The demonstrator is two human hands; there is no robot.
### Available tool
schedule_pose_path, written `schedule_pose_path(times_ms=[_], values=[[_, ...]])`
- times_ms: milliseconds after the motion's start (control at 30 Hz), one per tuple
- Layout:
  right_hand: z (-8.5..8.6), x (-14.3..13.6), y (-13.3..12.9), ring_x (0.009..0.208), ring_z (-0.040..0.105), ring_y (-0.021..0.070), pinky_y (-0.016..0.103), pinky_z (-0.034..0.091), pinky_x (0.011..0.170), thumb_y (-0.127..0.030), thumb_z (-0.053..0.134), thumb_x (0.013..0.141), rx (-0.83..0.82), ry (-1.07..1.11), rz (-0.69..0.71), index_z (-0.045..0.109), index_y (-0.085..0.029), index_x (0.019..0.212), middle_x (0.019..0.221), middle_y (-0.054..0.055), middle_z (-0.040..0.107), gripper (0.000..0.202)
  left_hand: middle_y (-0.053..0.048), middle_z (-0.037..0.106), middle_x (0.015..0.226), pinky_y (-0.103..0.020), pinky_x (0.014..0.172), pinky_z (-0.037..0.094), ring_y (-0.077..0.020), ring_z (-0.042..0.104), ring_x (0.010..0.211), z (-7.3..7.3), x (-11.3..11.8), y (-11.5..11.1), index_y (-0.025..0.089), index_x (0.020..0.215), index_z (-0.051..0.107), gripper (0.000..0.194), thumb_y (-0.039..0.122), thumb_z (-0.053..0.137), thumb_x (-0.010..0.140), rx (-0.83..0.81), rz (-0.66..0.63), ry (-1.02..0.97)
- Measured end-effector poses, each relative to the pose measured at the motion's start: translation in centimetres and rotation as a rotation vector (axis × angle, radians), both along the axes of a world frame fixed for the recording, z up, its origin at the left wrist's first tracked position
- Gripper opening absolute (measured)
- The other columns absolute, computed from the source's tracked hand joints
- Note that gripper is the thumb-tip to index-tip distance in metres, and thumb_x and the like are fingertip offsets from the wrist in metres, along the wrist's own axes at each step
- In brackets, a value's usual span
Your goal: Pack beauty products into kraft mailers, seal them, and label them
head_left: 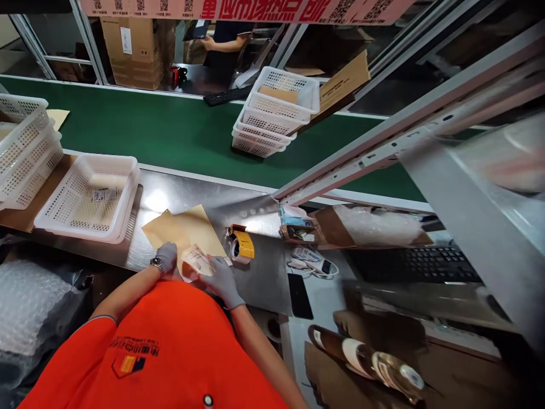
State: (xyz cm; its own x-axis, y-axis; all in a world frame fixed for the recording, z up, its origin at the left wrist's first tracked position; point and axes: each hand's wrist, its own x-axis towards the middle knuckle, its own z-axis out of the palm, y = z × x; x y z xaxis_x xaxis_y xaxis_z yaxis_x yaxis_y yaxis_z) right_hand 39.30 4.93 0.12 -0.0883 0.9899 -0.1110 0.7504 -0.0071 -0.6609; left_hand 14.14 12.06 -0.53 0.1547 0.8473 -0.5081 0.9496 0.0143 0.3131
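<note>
Both of my hands wear grey gloves and are low at the metal table's near edge, in front of the orange shirt. My left hand (167, 257), with a watch at the wrist, is closed at the near edge of a yellow paper envelope (164, 226). A small printed packet (197, 262) is gripped by my right hand (223, 280), over the envelopes. Another yellow envelope (203, 225) lies flat beneath. Just right of them stands a tape dispenser (240, 245) with a yellow part.
A white basket (131, 170) sits left on the table (264, 272). Stacked baskets (276, 122) stand on the green conveyor (170, 133), more at far left. A phone (300, 296), keyboard (417, 264) and bottles (366, 359) lie right. Behind the conveyor, a person's arm (227, 45) shows.
</note>
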Motion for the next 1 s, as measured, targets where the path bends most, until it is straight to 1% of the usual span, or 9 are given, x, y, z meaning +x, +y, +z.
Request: schedule_pose_path(times_ms=[133,267,400,500,600,700,867,933,1000], values=[[-0.4,-1.7,1.1,0.124,0.073,0.0338,0.047,0.061,0.111,-0.035,0.088,0.080,-0.012,0.066,0.006,0.079,-0.017,0.138,0.135,0.016,0.075,0.062,-0.023,0.079,0.122,-0.037,0.097,0.056,-0.0310,0.076,0.110,0.2,-0.9,0.1,0.009,0.121,0.080,0.028,0.009,0.068,0.095,0.009,-0.006,-0.105],[-0.5,-2.5,2.0,0.128,0.072,0.0339,0.049,0.060,0.113,-0.033,0.088,0.082,-0.001,0.027,0.002,0.078,-0.019,0.140,0.136,0.016,0.075,0.061,-0.018,0.083,0.124,-0.035,0.101,0.053,-0.0270,0.075,0.114,-0.1,-1.3,1.0,0.014,0.115,0.086,0.026,0.017,0.064,0.102,0.042,-0.001,-0.232],[0.0,-2.8,2.0,0.125,0.073,0.0335,0.047,0.061,0.111,-0.028,0.086,0.082,-0.029,-0.031,0.013,0.079,-0.020,0.141,0.133,0.015,0.077,0.060,-0.015,0.085,0.110,-0.031,0.089,0.052,-0.0228,0.075,0.101,-0.3,-0.5,2.4,0.012,0.108,0.088,0.038,0.021,0.051,0.109,0.057,0.055,-0.262],[0.2,-3.5,1.9,0.123,0.073,0.0324,0.043,0.059,0.110,-0.024,0.086,0.080,-0.056,-0.090,0.034,0.083,-0.023,0.135,0.128,0.012,0.079,0.055,-0.015,0.084,0.103,-0.031,0.083,0.050,-0.0225,0.073,0.096,0.0,0.0,3.1,0.008,0.104,0.089,0.044,0.020,0.046,0.109,0.070,0.067,-0.240],[0.4,-4.2,2.3,0.123,0.072,0.0313,0.039,0.058,0.110,-0.025,0.088,0.080,-0.086,-0.145,0.020,0.083,-0.021,0.135,0.129,0.013,0.079,0.055,-0.014,0.084,0.106,-0.031,0.089,0.051,-0.0217,0.073,0.099,0.9,0.0,3.0,0.013,0.105,0.090,0.038,0.019,0.053,0.107,0.089,0.004,-0.231],[0.8,-4.7,3.1,0.122,0.073,0.0298,0.036,0.056,0.108,-0.030,0.087,0.085,-0.128,-0.198,-0.031,0.080,-0.015,0.140,0.131,0.017,0.078,0.057,-0.013,0.082,0.115,-0.031,0.094,0.050,-0.0222,0.073,0.104,2.0,-0.4,2.5,0.018,0.108,0.090,0.030,0.021,0.061,0.106,0.103,-0.085,-0.215],[1.6,-6.3,3.9,0.121,0.072,0.0312,0.038,0.056,0.108,-0.040,0.084,0.089,-0.105,-0.256,-0.009,0.079,-0.015,0.141,0.130,0.017,0.078,0.057,-0.018,0.078,0.120,-0.035,0.093,0.051,-0.0267,0.074,0.106,4.2,0.2,2.5,0.015,0.119,0.088,0.032,0.023,0.059,0.107,0.119,-0.168,-0.140],[1.7,-7.3,3.9,0.131,0.069,0.0351,0.041,0.055,0.114,-0.041,0.087,0.084,-0.053,-0.263,-0.006,0.072,-0.013,0.152,0.145,0.020,0.074,0.075,-0.018,0.078,0.118,-0.037,0.093,0.052,-0.0278,0.074,0.105,5.0,0.7,2.5,0.015,0.116,0.089,0.032,0.024,0.060,0.107,0.115,-0.208,-0.133],[1.7,-8.2,3.9,0.146,0.062,0.0423,0.048,0.052,0.121,-0.037,0.087,0.081,0.004,-0.287,-0.084,0.055,-0.005,0.167,0.167,0.030,0.058,0.097,-0.017,0.079,0.116,-0.039,0.096,0.053,-0.0280,0.074,0.106,5.7,1.2,2.4,0.017,0.111,0.089,0.027,0.024,0.063,0.105,0.104,-0.262,-0.162]])
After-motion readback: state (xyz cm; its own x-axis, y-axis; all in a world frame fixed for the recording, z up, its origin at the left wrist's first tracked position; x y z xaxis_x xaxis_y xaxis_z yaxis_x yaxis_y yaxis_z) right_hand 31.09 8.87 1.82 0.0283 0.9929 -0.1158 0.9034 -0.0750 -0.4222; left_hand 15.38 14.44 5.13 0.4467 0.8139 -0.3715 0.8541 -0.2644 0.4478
